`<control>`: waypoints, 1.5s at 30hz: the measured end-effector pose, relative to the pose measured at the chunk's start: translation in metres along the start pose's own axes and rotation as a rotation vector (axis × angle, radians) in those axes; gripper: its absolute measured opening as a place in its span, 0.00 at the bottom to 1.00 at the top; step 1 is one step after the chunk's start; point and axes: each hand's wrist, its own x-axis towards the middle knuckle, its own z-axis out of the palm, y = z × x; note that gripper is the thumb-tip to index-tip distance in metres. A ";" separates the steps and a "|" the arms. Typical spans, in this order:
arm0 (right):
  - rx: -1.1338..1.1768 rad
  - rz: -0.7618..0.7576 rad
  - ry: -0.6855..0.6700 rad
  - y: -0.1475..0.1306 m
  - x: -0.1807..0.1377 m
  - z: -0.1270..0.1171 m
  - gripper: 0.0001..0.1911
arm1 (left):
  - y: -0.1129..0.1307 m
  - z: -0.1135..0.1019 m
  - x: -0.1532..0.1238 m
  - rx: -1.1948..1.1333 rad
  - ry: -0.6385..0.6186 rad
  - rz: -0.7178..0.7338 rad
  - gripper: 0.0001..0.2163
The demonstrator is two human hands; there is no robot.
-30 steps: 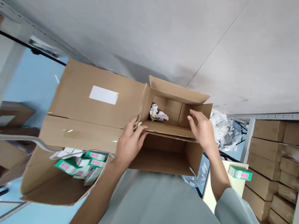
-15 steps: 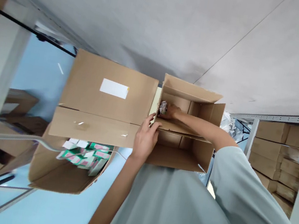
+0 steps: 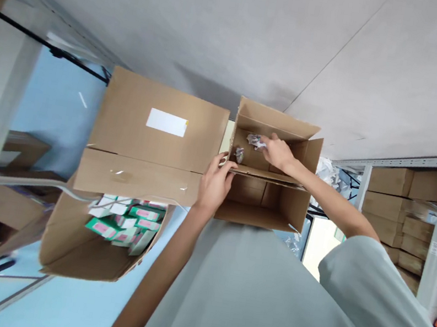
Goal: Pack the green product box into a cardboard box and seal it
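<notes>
An open brown cardboard box (image 3: pixel 291 203) stands in front of me with its flaps spread. My left hand (image 3: pixel 215 182) grips the box's near left flap edge, fingers curled over it. My right hand (image 3: pixel 277 151) reaches inside the box and pinches a crumpled piece of white paper (image 3: pixel 255 140). A second small crumpled scrap (image 3: pixel 239 154) lies in the box near the left wall.
A larger cardboard box (image 3: pixel 151 135) with a white label stands to the left; several green and pink small cartons (image 3: pixel 125 220) fill its open end. Metal shelving with stacked brown boxes (image 3: pixel 400 199) lines the right. Crumpled plastic (image 3: pixel 335 177) lies behind the open box.
My right hand went from the box's right flap down inside, took hold of the crumpled paper and has lifted it toward the far side. My left hand stayed on the flap.
</notes>
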 end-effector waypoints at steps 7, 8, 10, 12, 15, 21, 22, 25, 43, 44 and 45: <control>0.298 -0.071 0.418 0.009 -0.181 -0.003 0.19 | 0.002 0.003 0.004 -0.040 0.009 0.018 0.10; 0.315 -0.059 0.401 0.010 -0.195 0.009 0.19 | 0.001 0.004 0.004 -0.048 0.017 0.010 0.10; 0.287 0.006 0.310 0.011 -0.207 0.036 0.19 | 0.001 0.006 0.004 -0.060 0.032 -0.003 0.11; 0.187 0.097 0.186 0.011 -0.206 0.059 0.21 | 0.001 0.008 0.004 -0.066 0.045 -0.001 0.10; 0.004 0.171 0.047 0.007 -0.197 0.068 0.25 | 0.001 0.010 0.004 -0.074 0.055 0.001 0.10; -0.083 0.043 0.123 -0.002 -0.163 0.015 0.25 | 0.005 0.009 0.003 -0.048 0.041 -0.016 0.10; -0.087 0.006 0.133 -0.001 -0.144 0.006 0.25 | 0.006 0.008 0.003 -0.041 0.040 -0.016 0.10; -0.145 -0.104 0.074 0.002 -0.062 -0.003 0.24 | 0.006 0.008 0.003 -0.023 0.043 -0.033 0.10; -0.254 -0.145 -0.190 -0.013 0.080 0.033 0.30 | 0.009 0.011 0.002 -0.040 0.056 -0.098 0.11; -0.220 -0.145 -0.124 -0.010 0.061 0.022 0.31 | 0.009 0.011 0.002 -0.042 0.058 -0.093 0.10; -0.172 -0.140 -0.045 -0.007 0.039 0.012 0.32 | 0.008 0.010 0.002 -0.044 0.059 -0.088 0.10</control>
